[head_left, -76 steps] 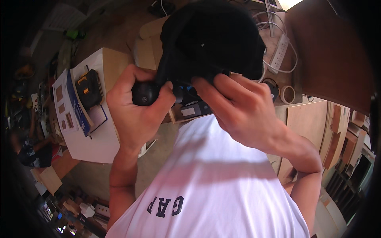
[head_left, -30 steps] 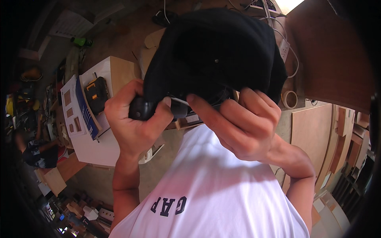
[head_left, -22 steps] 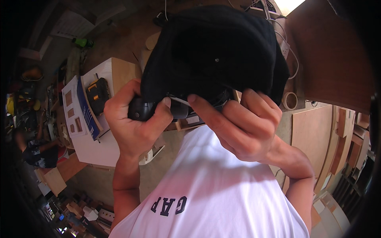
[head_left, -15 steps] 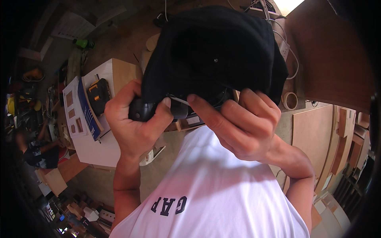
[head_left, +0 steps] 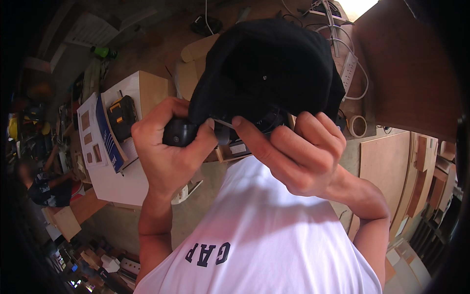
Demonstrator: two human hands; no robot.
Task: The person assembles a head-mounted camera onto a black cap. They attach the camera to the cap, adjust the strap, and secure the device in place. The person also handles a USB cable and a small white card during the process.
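Note:
A black cloth cap [head_left: 269, 54] hangs between my two hands with its dark hollow inside showing. My left hand [head_left: 169, 147] pinches its lower left edge between thumb and fingers. With the index finger stretched along the lower edge, my right hand [head_left: 306, 157] grips the cap's lower right side. Between my left thumb and right index fingertip runs a thin pale strip [head_left: 224, 123] on that edge. Next to my left fingers is a black rounded object [head_left: 177, 133]; I cannot tell whether it is attached to the cap.
Beyond the cap is a workbench with an opened cardboard box [head_left: 192, 54], a white power strip [head_left: 348, 73] and a tape roll [head_left: 358, 126]. To the left, a black and yellow case [head_left: 122, 117] lies by printed sheets [head_left: 89, 132]. Another person [head_left: 46, 188] is at far left.
The cap has come slightly down, its left edge shifting right, uncovering more of the cardboard box and power strip. My left hand has moved slightly right; both hands keep their hold.

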